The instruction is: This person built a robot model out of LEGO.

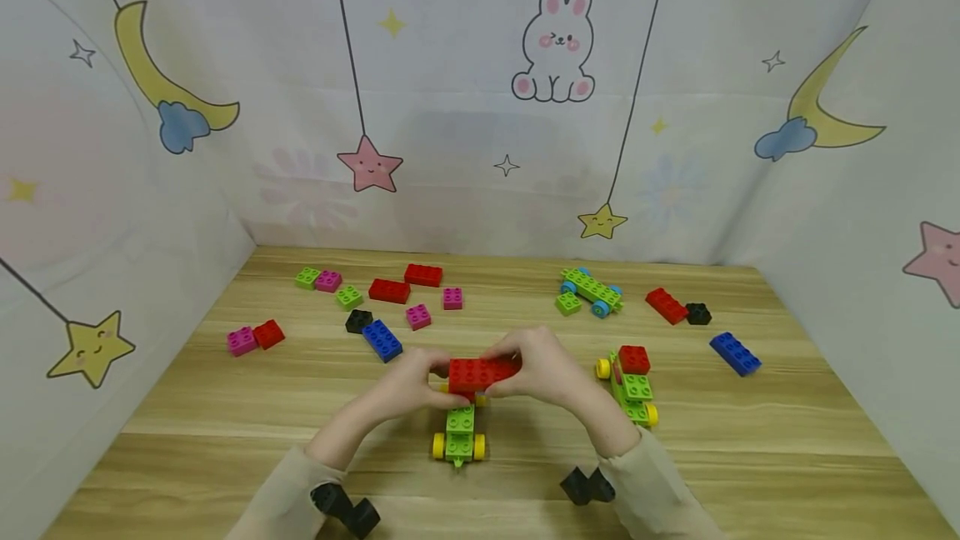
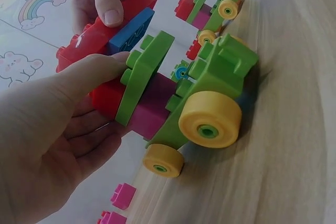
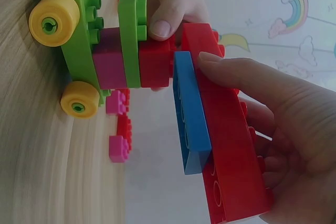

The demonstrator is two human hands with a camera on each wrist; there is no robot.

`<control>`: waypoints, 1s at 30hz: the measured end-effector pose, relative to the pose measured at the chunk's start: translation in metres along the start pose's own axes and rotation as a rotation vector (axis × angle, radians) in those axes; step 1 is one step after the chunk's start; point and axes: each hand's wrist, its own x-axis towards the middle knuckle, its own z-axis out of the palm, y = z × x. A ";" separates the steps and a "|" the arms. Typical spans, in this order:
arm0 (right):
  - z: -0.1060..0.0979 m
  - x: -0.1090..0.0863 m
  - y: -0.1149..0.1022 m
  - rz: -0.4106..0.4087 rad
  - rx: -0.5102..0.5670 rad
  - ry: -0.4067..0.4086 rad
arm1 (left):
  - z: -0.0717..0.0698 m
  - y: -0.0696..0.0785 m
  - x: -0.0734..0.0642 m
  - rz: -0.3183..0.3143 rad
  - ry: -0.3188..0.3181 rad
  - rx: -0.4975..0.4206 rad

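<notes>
On the table in front of me stands a toy car (image 1: 460, 437) with a green wheeled base and yellow wheels. A pink brick (image 3: 109, 59), an upper green brick (image 3: 133, 40) and a red brick (image 3: 155, 65) are stacked on it. My left hand (image 2: 47, 135) holds this stack near its top, thumb by the upper green and red bricks. My right hand (image 3: 294, 114) grips joined long red bricks (image 3: 226, 129) with a blue brick (image 3: 191, 114) under them. That piece is tilted, its blue underside close over the stack's red brick.
A second green car (image 1: 633, 390) with a red brick on it stands to the right. Farther back is a green car base (image 1: 592, 290) with blue wheels. Loose bricks lie at the back left, among them a blue brick (image 1: 382, 341); another blue brick (image 1: 736, 353) lies far right.
</notes>
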 end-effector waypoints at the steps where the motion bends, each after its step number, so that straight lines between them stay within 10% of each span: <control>1: 0.000 0.000 0.000 0.000 -0.003 0.000 | 0.000 0.000 0.000 0.000 -0.001 0.000; 30: 0.008 0.002 -0.001 0.020 -0.043 0.021 | 0.001 -0.002 0.001 0.003 0.004 0.018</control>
